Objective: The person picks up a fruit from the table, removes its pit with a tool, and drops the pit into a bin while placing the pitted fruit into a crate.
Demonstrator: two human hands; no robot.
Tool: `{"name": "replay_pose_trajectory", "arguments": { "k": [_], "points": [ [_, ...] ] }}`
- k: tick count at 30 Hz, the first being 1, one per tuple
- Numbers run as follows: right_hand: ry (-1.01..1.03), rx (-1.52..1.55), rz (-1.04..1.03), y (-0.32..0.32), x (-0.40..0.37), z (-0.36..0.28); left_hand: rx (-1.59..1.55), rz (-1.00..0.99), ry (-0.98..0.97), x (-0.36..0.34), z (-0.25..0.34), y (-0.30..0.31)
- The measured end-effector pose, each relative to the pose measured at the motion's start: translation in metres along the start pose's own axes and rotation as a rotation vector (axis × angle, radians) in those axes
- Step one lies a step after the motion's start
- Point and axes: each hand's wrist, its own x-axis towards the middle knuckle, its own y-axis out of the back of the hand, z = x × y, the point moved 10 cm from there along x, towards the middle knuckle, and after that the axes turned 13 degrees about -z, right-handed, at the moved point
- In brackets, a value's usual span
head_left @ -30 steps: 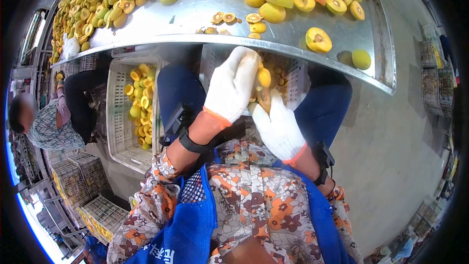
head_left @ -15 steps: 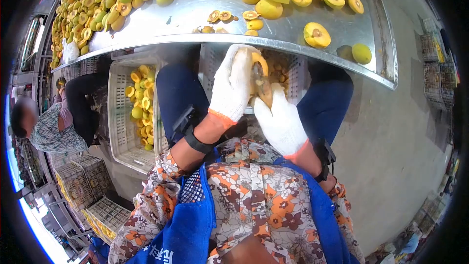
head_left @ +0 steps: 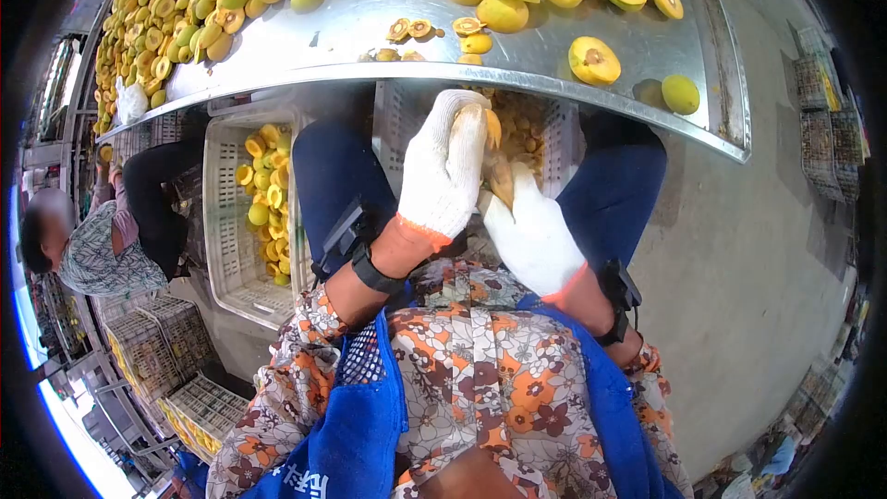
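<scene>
Both of my hands wear white knit gloves and meet above a crate between my knees. My left hand [head_left: 442, 166] is closed around a yellow fruit half [head_left: 493, 131], whose cut side faces right and is mostly hidden by the fingers. In my right hand [head_left: 536, 236], fingers wrapped, is a short brownish tool [head_left: 501, 177] pointing up at the fruit half. Blur hides its exact kind and whether its tip touches the flesh. Under the hands, the crate [head_left: 388, 115] contains small brownish-yellow pieces.
A metal table [head_left: 342, 42] with a raised rim spans the front, heaped with halved yellow-green fruit [head_left: 502, 14]. Left of my knee stands a white crate [head_left: 222, 259] of hollowed fruit halves. Another person [head_left: 111, 240] sits at far left. More crates [head_left: 827, 120] are stacked at right.
My left hand has turned the fruit half, so its ring-shaped cut edge shows less. The tool in my right hand has shifted slightly down, away from the fruit's middle.
</scene>
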Motion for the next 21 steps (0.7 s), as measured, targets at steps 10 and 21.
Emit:
{"name": "replay_pose_trajectory", "arguments": {
  "k": [10, 21],
  "points": [
    [-0.548, 1.598, -0.34, -0.037, -0.026, 0.024, -0.28, -0.216, 0.147, 0.007, -0.024, -0.016],
    [-0.45, 2.073, -0.495, -0.055, -0.03, 0.003, -0.427, -0.537, 0.142, 0.002, -0.032, -0.031]
  ]
}}
